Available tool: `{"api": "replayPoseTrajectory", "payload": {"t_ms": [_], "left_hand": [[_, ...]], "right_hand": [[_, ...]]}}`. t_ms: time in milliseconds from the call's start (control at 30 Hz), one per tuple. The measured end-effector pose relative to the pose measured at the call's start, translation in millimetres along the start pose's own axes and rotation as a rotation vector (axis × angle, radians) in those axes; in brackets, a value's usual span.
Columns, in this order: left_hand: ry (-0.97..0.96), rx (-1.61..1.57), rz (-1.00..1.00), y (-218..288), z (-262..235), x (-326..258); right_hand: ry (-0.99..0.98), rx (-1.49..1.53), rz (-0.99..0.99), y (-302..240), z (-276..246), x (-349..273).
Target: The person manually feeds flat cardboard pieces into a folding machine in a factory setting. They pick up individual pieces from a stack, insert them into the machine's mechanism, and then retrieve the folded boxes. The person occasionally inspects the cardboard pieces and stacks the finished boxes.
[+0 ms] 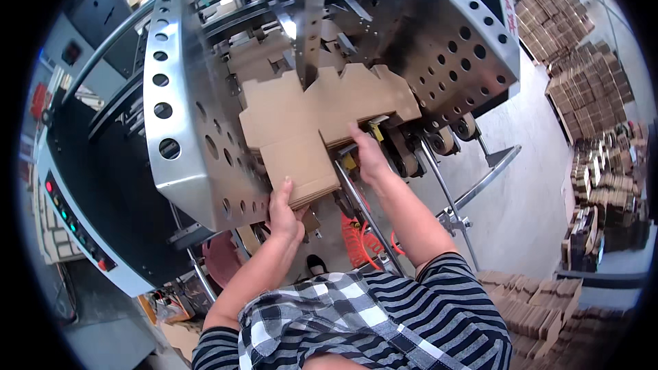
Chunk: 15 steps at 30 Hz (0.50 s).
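Note:
A thin stack of flat, die-cut brown cardboard blanks (295,164) lies between two perforated metal side plates of a machine. My left hand (282,211) grips the stack's near lower corner, thumb on top and fingers curled beneath the edge. At the inner notch on the right side, my right hand (370,156) holds the blanks' edge with its thumb on top; its other fingers are mostly hidden. The far edge of the blanks meets an upright metal strip (312,27).
The left plate (164,96) and right plate (452,48) flank the blanks. Rollers (442,141) and a bent metal bar (490,174) sit at right. An orange coiled hose (355,243) hangs below. Lit buttons (68,219) line the left panel. Cardboard stacks (589,85) stand along the right.

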State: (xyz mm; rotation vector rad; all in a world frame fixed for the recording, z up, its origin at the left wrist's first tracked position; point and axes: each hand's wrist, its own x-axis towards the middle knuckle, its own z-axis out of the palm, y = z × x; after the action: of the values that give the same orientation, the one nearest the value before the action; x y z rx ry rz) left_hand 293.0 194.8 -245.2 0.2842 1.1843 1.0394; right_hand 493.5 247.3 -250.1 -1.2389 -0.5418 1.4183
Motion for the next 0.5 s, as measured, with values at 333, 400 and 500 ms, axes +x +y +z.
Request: {"api": "replayPoseTrajectory", "payload": {"t_ms": [333,400,500], "left_hand": [[-0.001,0.239,-0.062,-32.9,-39.2,23.9],[-0.077,0.223,0.019,-27.5,-28.3,-3.6],[-0.102,0.084,0.020,-39.4,-34.0,12.3]], "right_hand": [[0.110,-0.998,-0.215,-42.1,13.1,-32.1],[0.493,-0.989,-0.416,-73.8,-22.1,-21.6],[0.674,-1.021,-0.191,-85.2,-108.2,27.1]]}}
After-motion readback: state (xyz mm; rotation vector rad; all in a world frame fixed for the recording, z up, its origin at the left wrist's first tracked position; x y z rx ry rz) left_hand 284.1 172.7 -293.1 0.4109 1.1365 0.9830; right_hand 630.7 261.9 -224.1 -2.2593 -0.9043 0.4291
